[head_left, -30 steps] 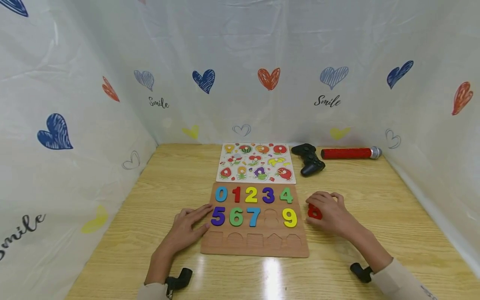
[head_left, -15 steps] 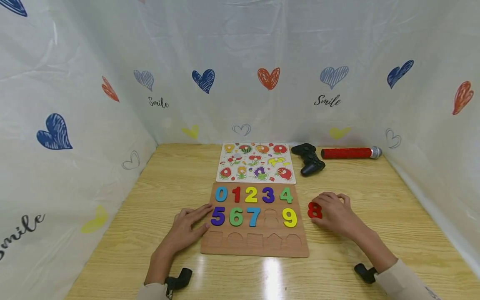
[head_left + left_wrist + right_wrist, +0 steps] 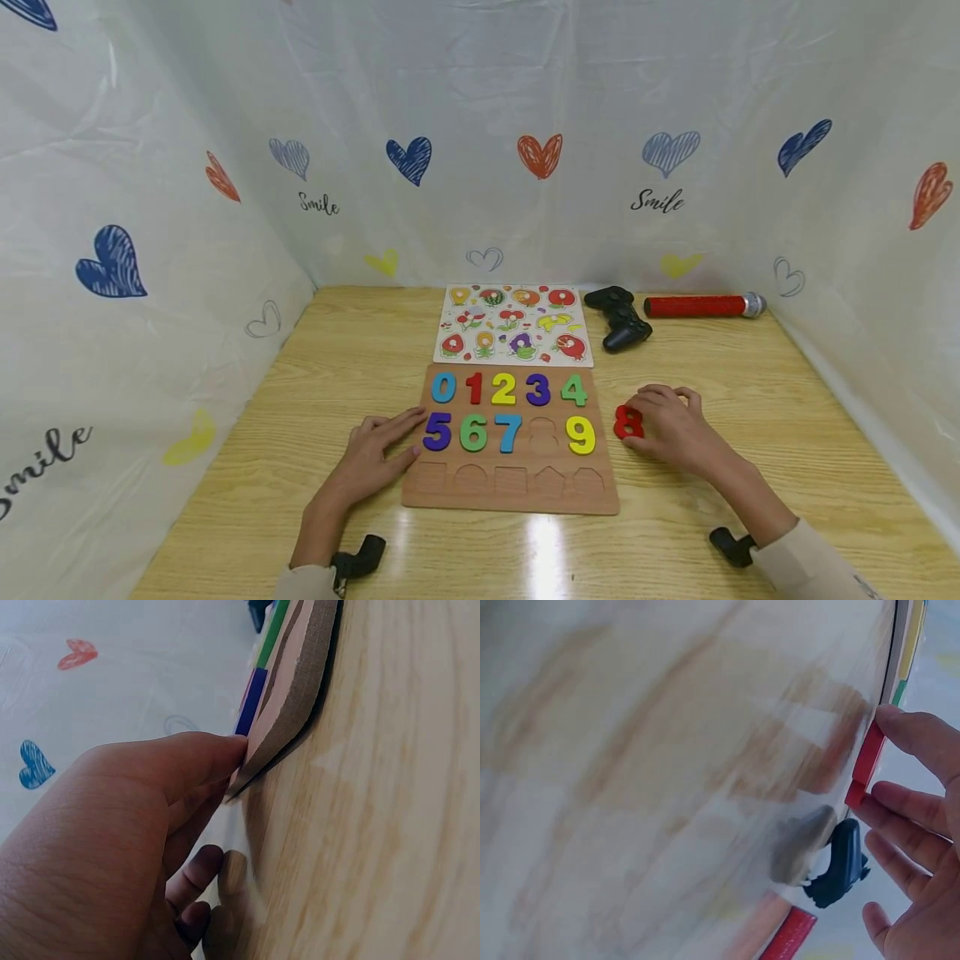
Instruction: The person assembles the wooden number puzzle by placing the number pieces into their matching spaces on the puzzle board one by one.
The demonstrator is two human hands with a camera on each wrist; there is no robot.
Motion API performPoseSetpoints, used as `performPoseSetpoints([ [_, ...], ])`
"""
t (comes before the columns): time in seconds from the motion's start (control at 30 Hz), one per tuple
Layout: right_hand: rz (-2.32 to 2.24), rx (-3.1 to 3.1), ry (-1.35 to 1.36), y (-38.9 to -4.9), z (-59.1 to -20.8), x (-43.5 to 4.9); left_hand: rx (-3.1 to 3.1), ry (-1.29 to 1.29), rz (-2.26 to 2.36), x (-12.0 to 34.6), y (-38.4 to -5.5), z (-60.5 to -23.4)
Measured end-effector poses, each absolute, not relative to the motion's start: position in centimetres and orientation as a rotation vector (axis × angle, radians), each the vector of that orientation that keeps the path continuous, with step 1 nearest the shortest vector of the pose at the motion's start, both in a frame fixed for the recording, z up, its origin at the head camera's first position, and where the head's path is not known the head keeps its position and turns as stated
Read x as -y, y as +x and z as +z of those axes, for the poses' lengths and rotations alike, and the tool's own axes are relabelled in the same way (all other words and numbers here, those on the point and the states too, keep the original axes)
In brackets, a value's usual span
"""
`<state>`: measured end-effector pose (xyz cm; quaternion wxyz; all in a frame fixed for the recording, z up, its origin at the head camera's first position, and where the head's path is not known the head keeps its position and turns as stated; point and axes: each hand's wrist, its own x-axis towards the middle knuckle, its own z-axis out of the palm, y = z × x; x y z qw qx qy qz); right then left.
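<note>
A wooden number board [image 3: 517, 492] lies on the table with coloured numerals in its two upper rows. The recess between the blue 7 [image 3: 507, 433] and the yellow 9 [image 3: 581, 435] shows bare wood. My left hand [image 3: 372, 457] rests at the board's left edge, its thumb and forefinger tips touching it beside the purple 5 [image 3: 437, 432]. Right of the board, my right hand [image 3: 675, 427] pinches a red number 8 [image 3: 628, 422], face up and low over the table. In the right wrist view, thumb and fingers sit at opposite ends of the 8 [image 3: 868, 754].
A fruit puzzle board [image 3: 513, 325] lies directly behind the number board. Further right are a black game controller [image 3: 619, 320] and a red microphone [image 3: 705, 306]. The bottom row of the number board has several shape recesses. A heart-printed curtain [image 3: 480, 208] encloses the table.
My right hand has shifted slightly right, so more of the red 8 shows at its fingertips. My left hand stays at the board's edge.
</note>
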<state>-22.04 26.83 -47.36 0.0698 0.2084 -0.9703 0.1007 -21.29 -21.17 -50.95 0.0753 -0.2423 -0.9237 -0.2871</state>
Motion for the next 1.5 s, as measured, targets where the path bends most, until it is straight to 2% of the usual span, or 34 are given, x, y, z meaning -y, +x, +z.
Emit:
performPoseSetpoints([
  [1.5, 0.421, 2.815, 0.887, -22.0, -45.1, -21.0, 2.796, -0.692, -0.880, 21.1, -21.2, -50.9],
])
